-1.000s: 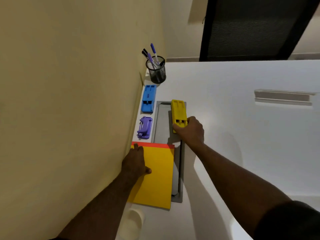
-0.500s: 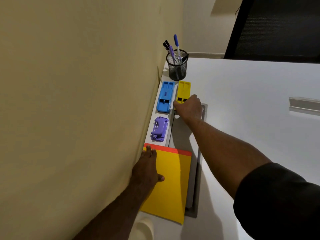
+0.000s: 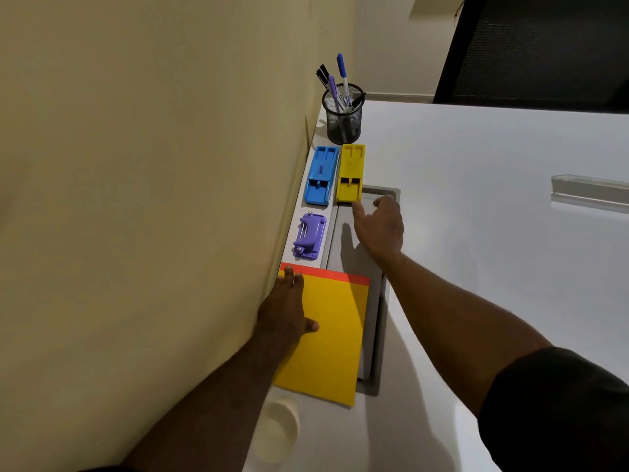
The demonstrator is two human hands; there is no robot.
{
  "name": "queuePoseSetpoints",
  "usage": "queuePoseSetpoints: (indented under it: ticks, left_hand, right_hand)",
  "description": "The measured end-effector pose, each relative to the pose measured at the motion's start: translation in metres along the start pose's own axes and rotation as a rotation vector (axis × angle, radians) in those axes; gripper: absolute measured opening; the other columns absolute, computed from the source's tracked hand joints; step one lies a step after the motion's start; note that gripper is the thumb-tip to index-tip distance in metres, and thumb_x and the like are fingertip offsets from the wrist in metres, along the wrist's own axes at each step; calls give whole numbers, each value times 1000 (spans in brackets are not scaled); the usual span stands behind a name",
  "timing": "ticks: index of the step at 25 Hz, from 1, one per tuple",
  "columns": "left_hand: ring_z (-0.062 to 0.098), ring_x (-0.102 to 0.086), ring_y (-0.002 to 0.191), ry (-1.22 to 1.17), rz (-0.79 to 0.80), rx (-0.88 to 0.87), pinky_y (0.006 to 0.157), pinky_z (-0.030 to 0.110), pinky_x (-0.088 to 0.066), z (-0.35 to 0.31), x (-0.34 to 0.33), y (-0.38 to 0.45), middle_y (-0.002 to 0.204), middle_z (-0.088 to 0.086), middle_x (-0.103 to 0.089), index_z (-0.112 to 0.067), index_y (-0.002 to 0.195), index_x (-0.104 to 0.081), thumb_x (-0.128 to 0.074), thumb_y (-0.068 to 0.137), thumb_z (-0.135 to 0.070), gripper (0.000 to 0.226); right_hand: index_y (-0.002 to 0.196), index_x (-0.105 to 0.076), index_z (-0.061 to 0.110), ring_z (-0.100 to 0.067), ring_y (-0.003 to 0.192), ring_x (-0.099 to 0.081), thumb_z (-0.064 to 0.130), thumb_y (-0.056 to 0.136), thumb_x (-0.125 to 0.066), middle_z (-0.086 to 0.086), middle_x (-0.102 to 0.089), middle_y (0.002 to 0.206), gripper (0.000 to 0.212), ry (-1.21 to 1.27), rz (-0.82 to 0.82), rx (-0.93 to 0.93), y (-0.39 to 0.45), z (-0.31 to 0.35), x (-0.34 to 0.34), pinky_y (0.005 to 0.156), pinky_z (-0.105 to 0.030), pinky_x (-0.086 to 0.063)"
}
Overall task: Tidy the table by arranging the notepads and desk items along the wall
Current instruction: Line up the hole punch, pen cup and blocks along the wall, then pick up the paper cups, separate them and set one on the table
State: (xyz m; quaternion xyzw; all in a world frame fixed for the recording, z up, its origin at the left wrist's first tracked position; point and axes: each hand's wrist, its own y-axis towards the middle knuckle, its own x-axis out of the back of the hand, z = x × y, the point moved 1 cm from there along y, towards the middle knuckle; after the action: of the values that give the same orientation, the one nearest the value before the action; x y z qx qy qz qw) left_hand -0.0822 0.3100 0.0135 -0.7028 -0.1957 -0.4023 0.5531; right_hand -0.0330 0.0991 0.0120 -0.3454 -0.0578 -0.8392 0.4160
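A yellow notepad (image 3: 332, 338) with a red top strip lies against the wall, and my left hand (image 3: 284, 313) rests flat on its left part. A yellow stapler-like item (image 3: 350, 173) lies beside a blue one (image 3: 320, 175), just below a black mesh pen cup (image 3: 343, 114) holding several pens. A purple staple remover (image 3: 309, 237) sits between the blue item and the notepad. My right hand (image 3: 379, 224) hovers open just behind the yellow item's near end, fingers spread, holding nothing.
A grey cable-tray lid (image 3: 374, 301) is set into the white desk (image 3: 476, 233) to the right of the items. A clear acrylic strip (image 3: 589, 192) lies at far right. A pale round cup (image 3: 279, 427) stands near the front edge by the wall (image 3: 153, 199).
My right hand pushed the yellow item away from me, next to the blue one by the pen cup, then let go and drew back slightly. The left hand stayed on the notepad.
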Motion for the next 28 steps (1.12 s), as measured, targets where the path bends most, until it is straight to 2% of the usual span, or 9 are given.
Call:
queuePoseSetpoints:
  ticks: [3, 6, 10, 13, 15, 17, 21, 24, 28]
  left_hand:
    - [32, -1, 150, -1, 20, 14, 116, 43, -28, -4, 4, -1, 162, 13, 8, -9, 153, 0, -70, 75, -52, 113]
    - [33, -6, 149, -12, 9, 9, 114, 45, -32, -4, 4, -6, 162, 13, 5, -8, 152, -3, -73, 73, -51, 114]
    - [31, -17, 148, -41, -62, 11, 111, 45, -38, -3, -3, -21, 162, 12, -5, -7, 151, -15, -69, 79, -49, 99]
    - [29, -24, 145, -20, -214, -61, 109, 39, -39, -24, -14, -45, 161, 12, -14, -8, 149, -24, -60, 90, -33, 73]
    - [28, -25, 145, -68, -320, -150, 111, 35, -37, -48, -29, -70, 160, 12, -19, -9, 148, -27, -53, 94, -28, 63]
    - [26, -26, 145, -100, -355, -263, 113, 32, -34, -72, -54, -103, 159, 12, -22, -10, 148, -29, -48, 96, -27, 57]
    - [23, -29, 145, -120, -252, -358, 115, 32, -31, -91, -114, -162, 156, 10, -30, -11, 146, -33, -47, 95, -28, 55]
    - [23, -20, 148, -44, -131, -350, 116, 34, -30, -76, -150, -194, 160, 7, -18, -12, 147, -30, -42, 97, -32, 56]
    - [25, -16, 149, -26, -96, -286, 115, 39, -33, -42, -175, -225, 162, 4, -9, -13, 148, -28, -45, 94, -39, 62]
  right_hand:
    - [112, -54, 11, -12, 88, -53, 43, 90, -56, -8, -57, 109, 38, 4, 21, 18, -56, -34, 21, 70, -26, -40]
    - [106, -56, 14, -17, 87, -57, 37, 90, -58, -6, -59, 101, 28, -70, 77, 83, -121, -71, 44, 66, -24, -40]
    - [118, -57, 14, -20, 110, -54, 32, 88, -60, -5, -58, 123, 34, -229, 137, 118, -193, -125, 83, 81, -26, -42]
    - [132, -49, 16, -25, 136, -39, 34, 89, -58, -8, -40, 149, 48, -466, 237, 195, -233, -166, 105, 104, -35, -41]
    - [138, -45, 17, -27, 142, -32, 33, 88, -58, -9, -33, 154, 54, -585, 280, 261, -252, -189, 113, 110, -39, -37]
    - [138, -47, 17, -28, 139, -38, 32, 85, -62, -10, -38, 152, 57, -630, 269, 294, -268, -207, 118, 108, -40, -40]
    - [134, -53, 15, -29, 134, -45, 33, 80, -68, -11, -47, 146, 59, -656, 224, 289, -286, -220, 122, 103, -40, -42]
    - [126, -59, 12, -33, 128, -52, 28, 77, -72, -15, -53, 139, 54, -614, 219, 347, -292, -217, 114, 100, -43, -45]
    - [132, -52, 13, -31, 130, -48, 28, 86, -64, -14, -49, 143, 49, -445, 292, 430, -290, -185, 95, 102, -43, -44]
